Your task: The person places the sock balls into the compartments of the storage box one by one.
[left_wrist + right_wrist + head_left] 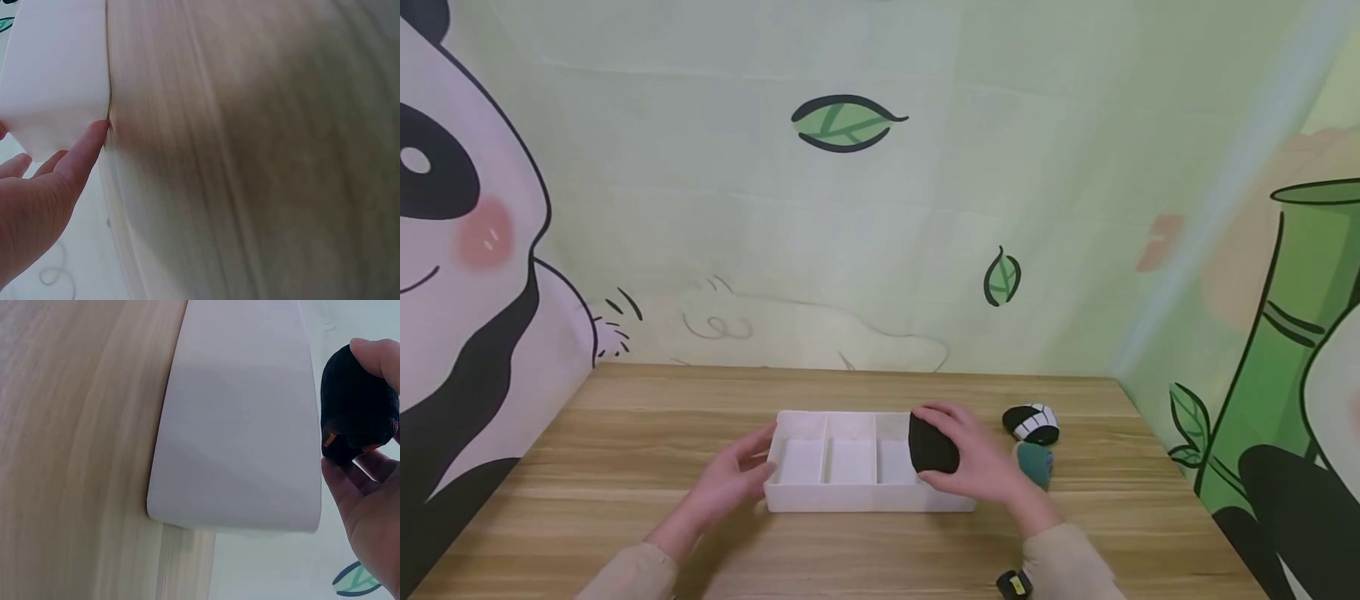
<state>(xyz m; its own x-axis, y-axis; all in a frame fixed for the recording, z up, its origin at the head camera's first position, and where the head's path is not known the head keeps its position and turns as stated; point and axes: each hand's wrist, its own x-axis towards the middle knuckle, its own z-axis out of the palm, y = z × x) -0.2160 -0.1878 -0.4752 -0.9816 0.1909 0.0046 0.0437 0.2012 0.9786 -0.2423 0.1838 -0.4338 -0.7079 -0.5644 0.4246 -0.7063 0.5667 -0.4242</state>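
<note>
A white divided box (872, 498) lies lengthwise on the wooden table, with two dividers making three compartments. My left hand (735, 471) holds its left end, and in the left wrist view a fingertip (95, 132) reaches the bottom edge. Over the right compartment, my right hand (973, 454) grips a rolled-up pair of black socks (933, 443) between thumb and fingers. Small orange patches show on these black socks (356, 394) in the right wrist view. The left and middle compartments show bare floors; the right one is partly hidden.
Right of the box lie a black-and-white rolled bundle (1032, 423) and a teal one (1034, 463), partly behind my right wrist. A small black object with a yellow mark (1015, 585) is at my right sleeve. A printed backdrop (880, 217) stands behind the table (685, 400).
</note>
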